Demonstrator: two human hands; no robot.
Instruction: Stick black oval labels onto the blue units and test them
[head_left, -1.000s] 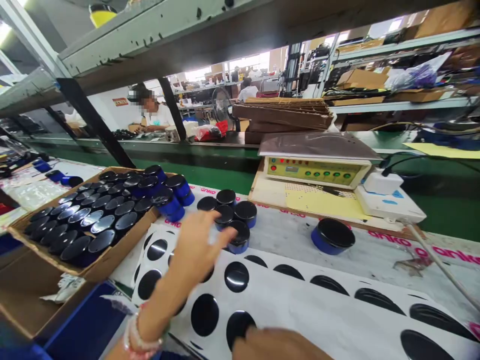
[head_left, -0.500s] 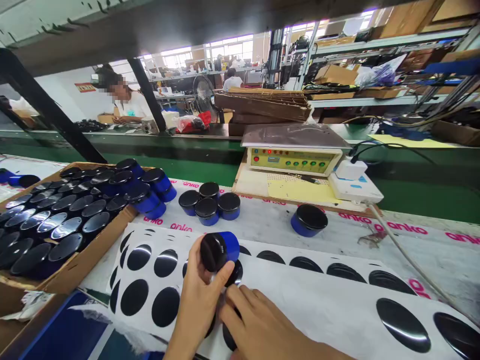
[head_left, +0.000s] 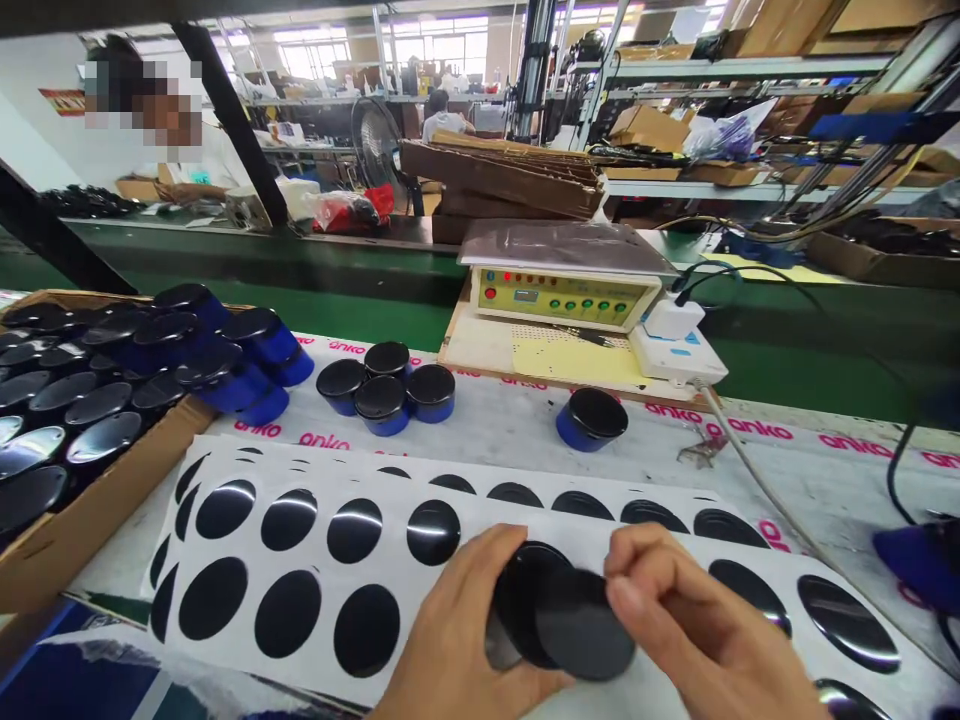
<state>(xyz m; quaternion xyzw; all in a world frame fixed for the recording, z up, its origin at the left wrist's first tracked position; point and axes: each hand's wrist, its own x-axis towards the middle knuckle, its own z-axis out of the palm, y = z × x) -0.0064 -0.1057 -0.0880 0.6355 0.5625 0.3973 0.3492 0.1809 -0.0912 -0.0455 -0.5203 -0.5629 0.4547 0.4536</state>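
Note:
My left hand [head_left: 457, 620] is wrapped around a round black-topped cap [head_left: 521, 575], its dark face turned up toward the right. Pinched at its edge by my right hand [head_left: 690, 630], a thin round black sticker [head_left: 589, 625] overlaps the right part of that face. Whether the two surfaces touch, I cannot tell. Beneath both hands lies a white sticker sheet [head_left: 397, 565] with rows of glossy black discs, stacked on other sheets.
Several blue caps with black tops [head_left: 382, 400] stand behind the sheets. Another cap [head_left: 592, 415] sits farther right. A cardboard box [head_left: 112, 500] full of caps is at left. Behind are a control unit [head_left: 562, 295], a power strip [head_left: 679, 355] and its cable [head_left: 765, 470].
The view has shifted to the right. My right hand has come up from the sheet with a black sticker. My left hand has tilted the cap so its face points toward the sticker.

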